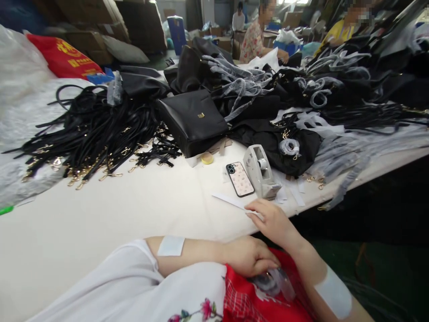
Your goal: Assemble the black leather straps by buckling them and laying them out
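My left hand (250, 257) lies low over my lap, its fingers curled round a coiled strap (273, 281) in clear plastic wrapping. The strap is dark and partly covered by the fingers. At the table's front edge, my right hand (273, 221) has thumb and index finger round the near end of a thin white paper strip (228, 200). The strip's far end points left across the table. Just beyond the right hand stand a grey tape dispenser (259, 170) and, beside it, a phone in a pink patterned case (240, 179).
Black straps with gold clasps (100, 129) are heaped at the left. A black bag (194, 118) sits mid-table, near a yellow tape roll (207, 158). Plastic-wrapped straps (355, 147) cover the right side. Two people (256, 38) are across the table, another farther back.
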### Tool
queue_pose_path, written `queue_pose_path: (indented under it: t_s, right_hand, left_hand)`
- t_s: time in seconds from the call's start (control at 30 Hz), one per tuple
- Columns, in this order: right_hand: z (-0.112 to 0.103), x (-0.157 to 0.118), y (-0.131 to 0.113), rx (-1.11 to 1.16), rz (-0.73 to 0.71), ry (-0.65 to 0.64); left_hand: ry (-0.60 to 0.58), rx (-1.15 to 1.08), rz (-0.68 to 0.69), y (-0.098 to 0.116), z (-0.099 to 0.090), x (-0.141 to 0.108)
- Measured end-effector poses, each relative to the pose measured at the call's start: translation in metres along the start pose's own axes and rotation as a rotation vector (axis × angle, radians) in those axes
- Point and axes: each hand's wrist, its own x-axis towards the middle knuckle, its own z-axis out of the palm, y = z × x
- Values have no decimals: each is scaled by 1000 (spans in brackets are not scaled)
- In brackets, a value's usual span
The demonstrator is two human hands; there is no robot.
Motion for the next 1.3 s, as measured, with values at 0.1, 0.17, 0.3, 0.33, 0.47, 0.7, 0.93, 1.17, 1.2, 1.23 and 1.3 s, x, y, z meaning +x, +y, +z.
queue_pose_path:
  t_s: [0.1, 0.17, 0.3, 0.33, 0.47, 0.7, 0.93, 1.17, 1.2, 1.23, 1.3]
  right_hand:
    - [27, 33, 0, -106, -57, -28]
    - [44, 47, 5, -167, -46, -19]
    - [59, 56, 18, -198, 5, 35]
    - [56, 55, 22, -183, 26, 57]
    - [29, 39, 30, -40, 126, 127]
    - [-11, -12, 12, 116, 237, 281]
    - [-9, -36, -6, 279, 411, 190]
    - [14, -27, 3, 489, 521, 185]
    - [18, -25, 3, 545, 527, 192]
    - [23, -23, 3, 609, 529, 203]
    - [35, -18, -2, 749, 533, 240]
  left_hand:
    - [19, 12, 36, 3, 2, -6]
    - [64, 8, 16, 5, 1, -7]
    - [203, -51, -151, 7, -3, -8]
    - [247, -65, -225, 6, -5, -8]
    - [418, -92, -449, 0, -26, -10]
    - [822, 79, -447, -14, -87, -12]
    - [923, 158, -460, -18, -96, -2]
    - [970, 377, -343, -17, -80, 5]
    - [977, 424, -312, -17, -79, 6]
    - [981, 461, -286, -16, -77, 6]
    - [976, 500, -249, -15, -74, 7]
